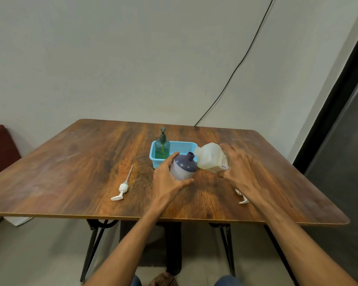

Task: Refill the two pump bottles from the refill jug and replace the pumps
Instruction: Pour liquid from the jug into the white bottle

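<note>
The tabletop (pixel 71 166) is carrying a blue basket (pixel 184 143) just beyond the left grip (pixel 166 182). The right grip (pixel 241 170) is clasping the tilted refill jug (pixel 210 159) beside the purple bottle (pixel 184 168) — uncapped, wrapped by the left grip. The green pump bottle (pixel 162 148) is standing in the basket. A white pump (pixel 123 187) is lying left of the left grip — a second pump (pixel 243 200) beneath the right wrist.

Perhaps a home: wooden table (pixel 81 162)
</note>
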Demonstrator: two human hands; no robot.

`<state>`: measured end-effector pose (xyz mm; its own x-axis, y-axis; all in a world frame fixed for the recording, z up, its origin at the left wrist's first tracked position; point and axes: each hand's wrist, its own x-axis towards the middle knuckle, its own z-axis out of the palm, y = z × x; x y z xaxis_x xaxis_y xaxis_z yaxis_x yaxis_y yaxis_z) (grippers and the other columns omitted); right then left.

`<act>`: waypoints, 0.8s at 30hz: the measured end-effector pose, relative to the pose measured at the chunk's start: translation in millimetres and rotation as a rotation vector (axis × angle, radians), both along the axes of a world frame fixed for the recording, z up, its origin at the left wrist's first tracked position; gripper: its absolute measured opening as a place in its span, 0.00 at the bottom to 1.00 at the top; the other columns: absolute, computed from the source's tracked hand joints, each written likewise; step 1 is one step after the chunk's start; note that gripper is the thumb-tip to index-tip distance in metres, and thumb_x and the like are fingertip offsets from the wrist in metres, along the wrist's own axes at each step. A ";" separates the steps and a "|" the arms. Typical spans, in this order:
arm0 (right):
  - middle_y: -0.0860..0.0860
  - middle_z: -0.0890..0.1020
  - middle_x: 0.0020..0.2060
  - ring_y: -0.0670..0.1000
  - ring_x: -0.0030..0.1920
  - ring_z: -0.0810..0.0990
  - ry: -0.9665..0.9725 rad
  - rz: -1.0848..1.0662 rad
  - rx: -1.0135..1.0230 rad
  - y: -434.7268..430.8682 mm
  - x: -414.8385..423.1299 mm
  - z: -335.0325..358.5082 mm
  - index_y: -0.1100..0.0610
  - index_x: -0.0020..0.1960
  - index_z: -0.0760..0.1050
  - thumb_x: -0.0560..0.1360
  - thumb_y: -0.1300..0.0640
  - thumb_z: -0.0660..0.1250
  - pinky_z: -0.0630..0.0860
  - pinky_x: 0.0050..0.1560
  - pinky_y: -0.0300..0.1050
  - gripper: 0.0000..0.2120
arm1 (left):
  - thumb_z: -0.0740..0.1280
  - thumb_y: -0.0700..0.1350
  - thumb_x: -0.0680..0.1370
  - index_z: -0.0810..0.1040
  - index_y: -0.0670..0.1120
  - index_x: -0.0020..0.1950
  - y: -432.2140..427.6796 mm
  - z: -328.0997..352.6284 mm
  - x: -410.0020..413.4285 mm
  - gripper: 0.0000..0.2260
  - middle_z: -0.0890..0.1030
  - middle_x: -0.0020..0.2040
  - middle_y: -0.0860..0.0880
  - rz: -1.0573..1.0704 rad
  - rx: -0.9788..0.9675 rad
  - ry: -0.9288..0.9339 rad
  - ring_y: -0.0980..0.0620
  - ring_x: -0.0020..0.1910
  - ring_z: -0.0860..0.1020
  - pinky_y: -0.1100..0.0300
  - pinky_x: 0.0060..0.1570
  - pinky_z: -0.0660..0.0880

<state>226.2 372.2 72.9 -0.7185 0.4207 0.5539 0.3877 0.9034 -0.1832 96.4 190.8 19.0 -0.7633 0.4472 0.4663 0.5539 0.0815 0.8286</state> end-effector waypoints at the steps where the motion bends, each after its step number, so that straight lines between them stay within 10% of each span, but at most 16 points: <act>1: 0.51 0.81 0.53 0.54 0.52 0.79 -0.010 -0.003 0.025 0.2 0.8 1.6 0.47 0.66 0.71 0.58 0.47 0.79 0.80 0.50 0.53 0.38 | 0.83 0.52 0.61 0.71 0.47 0.72 -0.4 -0.2 0.3 0.43 0.77 0.67 0.48 0.001 -0.002 0.004 0.52 0.62 0.76 0.51 0.63 0.77; 24: 0.52 0.79 0.54 0.57 0.54 0.77 -0.125 -0.091 0.212 -5.5 12.5 23.4 0.50 0.69 0.70 0.63 0.50 0.80 0.73 0.54 0.54 0.38 | 0.83 0.48 0.62 0.71 0.46 0.72 -3.9 1.5 8.0 0.42 0.77 0.67 0.48 -0.010 -0.025 -0.006 0.53 0.63 0.76 0.50 0.63 0.77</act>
<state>238.7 366.6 96.3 -0.7513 0.3707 0.5460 0.4767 0.8770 0.0605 104.4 186.9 20.5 -0.7617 0.4662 0.4501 0.5497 0.0970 0.8297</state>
